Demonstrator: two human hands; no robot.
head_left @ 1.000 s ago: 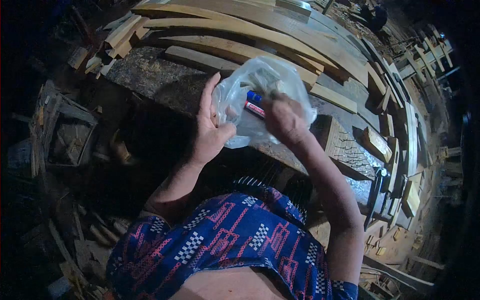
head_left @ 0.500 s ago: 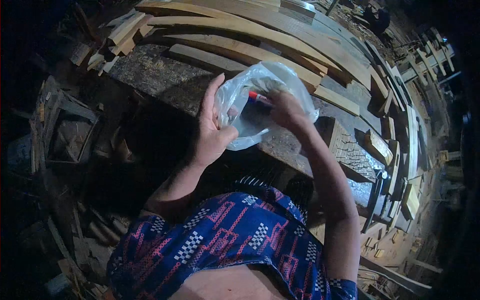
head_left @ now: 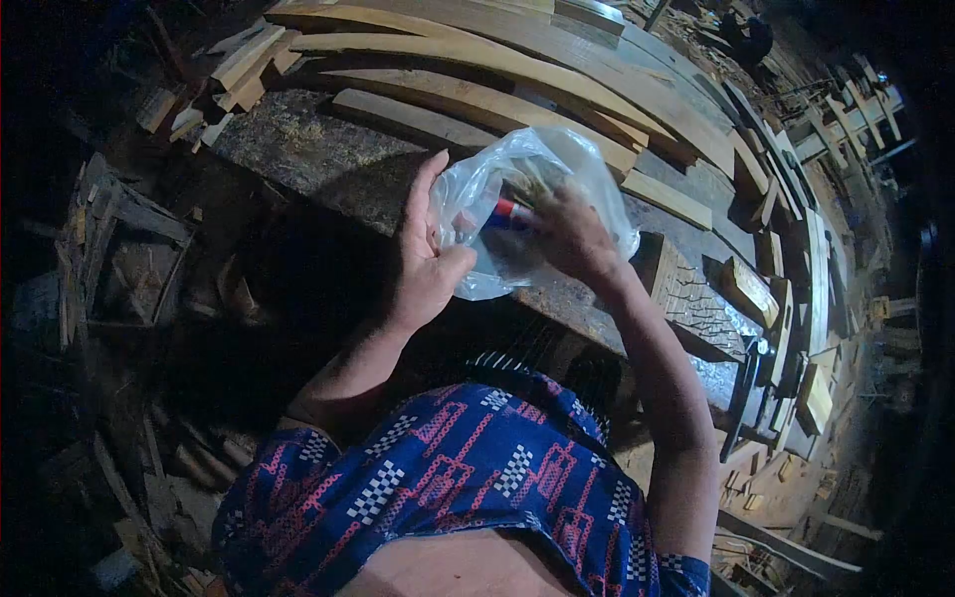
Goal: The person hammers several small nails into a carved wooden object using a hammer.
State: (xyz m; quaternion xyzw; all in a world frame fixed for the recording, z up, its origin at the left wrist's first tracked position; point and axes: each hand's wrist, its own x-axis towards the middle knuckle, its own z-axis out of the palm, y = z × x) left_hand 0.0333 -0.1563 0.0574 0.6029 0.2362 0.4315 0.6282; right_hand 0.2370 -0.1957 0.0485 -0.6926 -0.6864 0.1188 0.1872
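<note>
A clear plastic bag (head_left: 587, 154) hangs with its mouth open in front of me, over the near edge of the bench. My left hand (head_left: 423, 264) pinches the bag's left rim between thumb and fingers. My right hand (head_left: 579, 234) reaches into the mouth from the right, fingers curled and partly blurred. Beside its fingertips, inside the bag, lies a small red, white and blue tube or packet (head_left: 509, 214). Brownish matter shows near the fingers, too blurred to name. What the right fingers close on, if anything, is hidden.
Long curved wooden pieces (head_left: 468, 95) lie across the workbench (head_left: 288, 149). To the right stand a wooden block with many nails (head_left: 696, 303), a dark-handled tool (head_left: 746, 388) and stacked boards (head_left: 818, 289). Scrap wood (head_left: 139, 259) fills the left floor. A dark figure (head_left: 751, 40) appears far back.
My right hand has shifted slightly within the bag, and more of the red and blue item shows. The bag's mouth has changed shape a little; my left hand keeps its grip.
</note>
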